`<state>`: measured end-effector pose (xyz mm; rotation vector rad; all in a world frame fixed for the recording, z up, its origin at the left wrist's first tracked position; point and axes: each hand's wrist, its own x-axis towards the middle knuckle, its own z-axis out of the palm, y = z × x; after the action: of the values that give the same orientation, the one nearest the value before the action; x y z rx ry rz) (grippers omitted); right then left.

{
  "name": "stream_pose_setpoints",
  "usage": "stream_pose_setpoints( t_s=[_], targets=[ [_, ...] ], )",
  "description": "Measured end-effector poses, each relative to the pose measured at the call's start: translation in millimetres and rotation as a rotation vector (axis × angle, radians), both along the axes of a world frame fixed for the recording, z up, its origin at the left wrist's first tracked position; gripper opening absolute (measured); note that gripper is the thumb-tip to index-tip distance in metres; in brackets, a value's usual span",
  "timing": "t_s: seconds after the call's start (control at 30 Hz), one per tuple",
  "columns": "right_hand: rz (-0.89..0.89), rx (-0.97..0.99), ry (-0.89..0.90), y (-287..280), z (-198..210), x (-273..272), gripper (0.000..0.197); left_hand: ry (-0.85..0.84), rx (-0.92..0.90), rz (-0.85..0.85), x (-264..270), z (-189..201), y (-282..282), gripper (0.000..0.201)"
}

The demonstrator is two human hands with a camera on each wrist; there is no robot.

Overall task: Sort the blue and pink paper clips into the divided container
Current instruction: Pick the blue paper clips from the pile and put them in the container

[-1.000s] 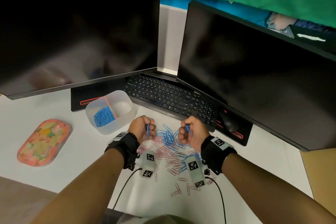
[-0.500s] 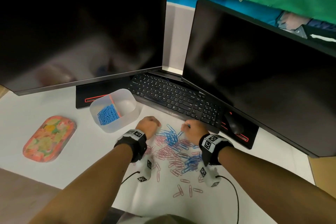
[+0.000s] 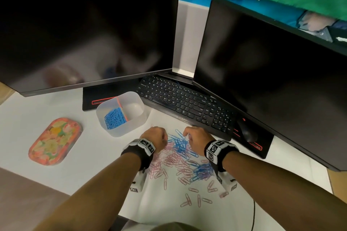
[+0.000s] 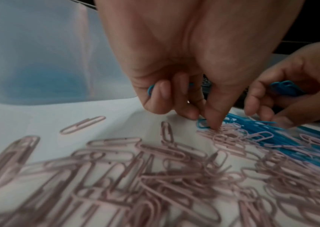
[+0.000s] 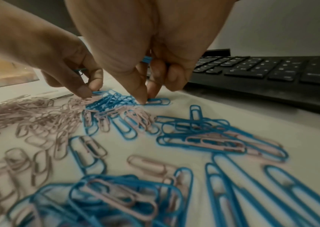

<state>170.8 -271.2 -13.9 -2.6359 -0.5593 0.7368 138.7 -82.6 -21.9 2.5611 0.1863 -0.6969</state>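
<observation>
Blue and pink paper clips [image 3: 176, 157] lie mixed on the white desk, with a dense blue cluster [image 3: 179, 143] at the far side of the pile. My left hand [image 3: 156, 137] and right hand [image 3: 197, 138] are down on either side of that cluster. The left hand [image 4: 203, 121] keeps blue clips [image 4: 150, 90] under its curled fingers, while thumb and forefinger touch a blue clip [image 4: 202, 124]. Thumb and forefinger of the right hand [image 5: 147, 98] pinch at a blue clip [image 5: 160, 101], and more blue clips [image 5: 146, 59] sit in its palm. The divided container [image 3: 122, 132] holds blue clips [image 3: 114, 118] in its left half.
A black keyboard [image 3: 184, 101] and a mouse [image 3: 247, 132] lie just behind the pile. Two dark monitors [image 3: 90, 30] stand behind them. A floral oval tray [image 3: 54, 140] sits at the left. Loose pink clips [image 3: 195, 199] are scattered toward me.
Both hands, raised a second ago with blue clips held upright, have turned over and dropped onto the blue cluster. The head view has shifted slightly.
</observation>
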Motion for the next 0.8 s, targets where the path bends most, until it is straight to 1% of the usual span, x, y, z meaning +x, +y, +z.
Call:
stream_pose_setpoints(
  t_s=[0.1,0.23,0.3,0.33,0.4,0.43,0.53,0.57,0.6,0.67,0.8],
  targets=[
    [-0.047,-0.021,0.030,-6,-1,-1,0.037,0.017,-0.048,0.037,-1,0,2,0.005],
    [-0.130,-0.020,0.080,-15,-1,-5,0.030,-0.043,-0.136,0.102,-3,4,7,0.013],
    [-0.179,0.035,0.114,-18,5,-6,0.027,-0.061,-0.173,0.135,-7,8,9,0.015],
    [-0.208,0.074,0.150,-19,7,-6,0.026,-0.056,-0.199,0.142,-8,10,10,0.020],
    [-0.270,0.159,0.240,-21,10,-6,0.024,-0.036,-0.302,0.169,-11,16,11,0.025],
    [-0.305,0.202,0.287,-20,12,-5,0.023,-0.025,-0.390,0.219,-13,19,12,0.025],
    [-0.445,0.375,0.453,-8,20,-7,0.027,0.073,-0.725,0.513,-18,30,15,0.029],
    [-0.477,0.440,0.498,-2,24,-8,0.027,0.094,-0.812,0.587,-19,33,18,0.029],
    [-0.497,0.491,0.529,6,29,-10,0.027,0.100,-0.868,0.630,-20,36,21,0.028],
    [-0.517,0.568,0.573,20,38,-12,0.027,0.086,-0.923,0.670,-23,41,28,0.028],
    [-0.573,0.677,0.615,45,47,-14,0.028,0.063,-1.038,0.786,-30,59,44,0.025]
  ],
)
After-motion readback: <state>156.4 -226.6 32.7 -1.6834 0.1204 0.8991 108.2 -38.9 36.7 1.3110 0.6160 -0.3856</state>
